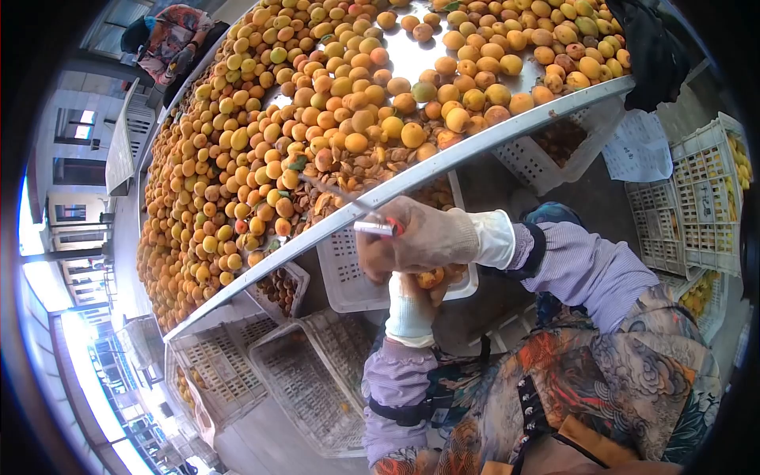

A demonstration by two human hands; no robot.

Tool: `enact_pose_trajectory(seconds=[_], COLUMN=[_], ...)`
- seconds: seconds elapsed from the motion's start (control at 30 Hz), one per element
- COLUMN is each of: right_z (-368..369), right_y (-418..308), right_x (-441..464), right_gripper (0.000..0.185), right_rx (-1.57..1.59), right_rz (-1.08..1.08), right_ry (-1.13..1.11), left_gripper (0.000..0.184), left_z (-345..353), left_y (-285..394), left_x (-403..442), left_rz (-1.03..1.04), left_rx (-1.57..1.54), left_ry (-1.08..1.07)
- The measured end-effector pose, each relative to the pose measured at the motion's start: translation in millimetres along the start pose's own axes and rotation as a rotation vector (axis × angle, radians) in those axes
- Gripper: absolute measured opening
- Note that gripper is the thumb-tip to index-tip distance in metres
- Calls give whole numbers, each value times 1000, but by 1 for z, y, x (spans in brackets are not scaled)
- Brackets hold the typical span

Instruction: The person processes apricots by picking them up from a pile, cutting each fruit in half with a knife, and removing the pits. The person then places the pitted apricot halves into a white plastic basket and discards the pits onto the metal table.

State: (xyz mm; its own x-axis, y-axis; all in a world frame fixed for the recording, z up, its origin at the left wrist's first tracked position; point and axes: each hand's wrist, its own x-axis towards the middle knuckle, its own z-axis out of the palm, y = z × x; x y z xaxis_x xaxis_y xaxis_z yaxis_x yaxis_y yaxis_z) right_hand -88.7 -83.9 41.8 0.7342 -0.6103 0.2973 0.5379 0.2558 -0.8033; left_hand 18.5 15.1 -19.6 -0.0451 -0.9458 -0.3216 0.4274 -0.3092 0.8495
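The right hand [423, 231], in a soiled white cloth glove, closes around a thin steel knife with red-and-white handle [374, 229], its blade towards ten o'clock. Below, at six o'clock, the partly hidden left hand [437, 294] holds a round orange fruit [430, 279]. At eleven o'clock lie opened brownish-orange halves [372, 168]; many more round yellow-orange fruits [237, 158] are whole. The straight silver metal rim [507, 136] leaves little room.

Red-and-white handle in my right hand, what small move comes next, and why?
I'd probably lower the right hand slightly towards the orange fruit by the left hand: the red-and-white handle is gripped in front, away from that fruit. The hands overlap, so whether the left holds it is unclear.
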Motion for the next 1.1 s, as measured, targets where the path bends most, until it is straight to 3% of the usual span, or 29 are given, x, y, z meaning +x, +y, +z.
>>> enact_pose_trajectory(seconds=[0.03,0.07,0.1,0.2,0.33,0.37,0.43,0.7,0.73,0.87,0.9,0.93,1.1], right_z=[-1,-8,-15,-18,-15,-15,-18,-20,-19,-8,-7,-13,-22], right_y=[6,6,5,11,11,13,19,18,17,4,5,8,13], right_x=[0,-4,-8,-5,-3,-2,0,1,1,-3,-4,-3,-3], right_gripper=[17,21,26,33,28,28,27,29,30,31,31,29,28], right_rx=[27,136,243,334,499,517,520,686,655,344,239,455,610], right_rz=[-38,50,138,155,214,217,198,255,277,279,243,252,220], right_ry=[45,112,178,399,585,632,636,595,601,546,506,486,480], left_gripper=[34,36,36,45,43,45,48,59,58,58,58,58,59], left_z=[1,6,13,24,22,27,28,25,35,57,48,41,34], left_y=[2,3,10,23,20,20,20,25,20,22,20,19,14], left_x=[1,1,4,11,7,7,7,4,3,3,3,3,6], left_rz=[204,523,523,-306,-256,-214,-170,-171,-123,23,-28,-78,-135], left_rx=[351,834,835,-302,-291,-282,-265,-277,-164,-141,-116,-87,-195], left_ry=[-112,-18,-19,204,164,239,310,113,332,472,412,349,225])
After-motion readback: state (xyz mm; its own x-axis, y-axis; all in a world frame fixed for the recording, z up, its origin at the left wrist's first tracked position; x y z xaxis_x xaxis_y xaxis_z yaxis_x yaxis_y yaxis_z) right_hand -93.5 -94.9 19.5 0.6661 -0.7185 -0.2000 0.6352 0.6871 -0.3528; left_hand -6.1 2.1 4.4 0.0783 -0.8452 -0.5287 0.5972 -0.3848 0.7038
